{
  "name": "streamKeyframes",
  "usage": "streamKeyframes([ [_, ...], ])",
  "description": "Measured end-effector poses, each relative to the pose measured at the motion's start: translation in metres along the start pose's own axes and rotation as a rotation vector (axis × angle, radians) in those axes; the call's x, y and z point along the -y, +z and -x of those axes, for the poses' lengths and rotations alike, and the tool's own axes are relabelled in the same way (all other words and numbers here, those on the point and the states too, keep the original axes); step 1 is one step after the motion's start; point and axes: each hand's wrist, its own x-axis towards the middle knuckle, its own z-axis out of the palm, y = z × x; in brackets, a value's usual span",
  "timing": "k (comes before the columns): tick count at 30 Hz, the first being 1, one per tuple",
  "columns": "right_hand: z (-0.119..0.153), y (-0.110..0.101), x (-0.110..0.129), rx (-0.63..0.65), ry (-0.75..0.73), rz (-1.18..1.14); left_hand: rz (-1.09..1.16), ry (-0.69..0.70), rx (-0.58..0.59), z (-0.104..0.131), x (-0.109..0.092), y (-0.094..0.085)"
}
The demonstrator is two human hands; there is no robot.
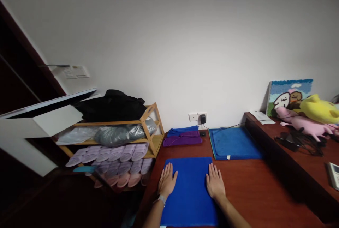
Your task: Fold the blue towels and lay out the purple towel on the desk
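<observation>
A bright blue cloth [191, 192] lies flat on the reddish-brown desk [246, 185], its lower end reaching the bottom of the view. My left hand [167, 181] rests on its left edge near the far corner, fingers stretched out and a watch on the wrist. On the opposite edge lies my right hand [215, 181], flat with its fingers extended. Beyond the cloth, a folded purple cloth [182, 139] and a blue one [185, 130] are piled by the wall. To their right is a stack of darker blue towels [235, 143] with a small white tag.
Left of the desk stands a wooden rack [152, 129] with several pairs of slippers [127, 152] and a black bag [113, 106] on top. A plugged-in black adapter [203, 118] trails a cable. A dark raised divider [280, 164] separates the right side, which holds plush toys [304, 122].
</observation>
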Motion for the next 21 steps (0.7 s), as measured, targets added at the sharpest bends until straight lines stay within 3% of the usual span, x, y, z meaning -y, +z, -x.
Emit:
streamKeyframes([
  [2,-0.001,0.001,0.0,0.001,-0.003,-0.001,0.008,0.014,-0.068,0.002,-0.02,-0.004],
  [5,0.001,0.0,0.0,0.003,-0.001,0.002,0.072,0.202,-0.118,0.011,-0.083,-0.01],
  [8,0.004,-0.001,-0.002,0.021,-0.042,0.041,0.178,0.505,-0.025,0.021,-0.157,-0.007],
  [10,0.006,0.0,-0.004,0.031,-0.08,0.067,0.228,0.537,0.057,0.025,-0.185,-0.003],
  [11,0.006,0.0,-0.004,0.03,-0.09,0.07,0.241,0.528,0.091,0.027,-0.189,-0.002],
  [12,0.006,0.001,-0.005,0.026,-0.088,0.066,0.246,0.515,0.118,0.027,-0.186,-0.001],
  [14,0.005,0.003,-0.005,0.014,-0.061,0.047,0.226,0.476,0.147,0.026,-0.16,-0.003],
  [18,0.002,0.008,-0.005,-0.012,-0.022,0.029,0.107,0.239,0.138,0.025,-0.066,-0.013],
  [21,0.001,0.013,-0.006,-0.023,-0.024,0.024,0.026,0.054,0.067,0.029,-0.004,-0.012],
])
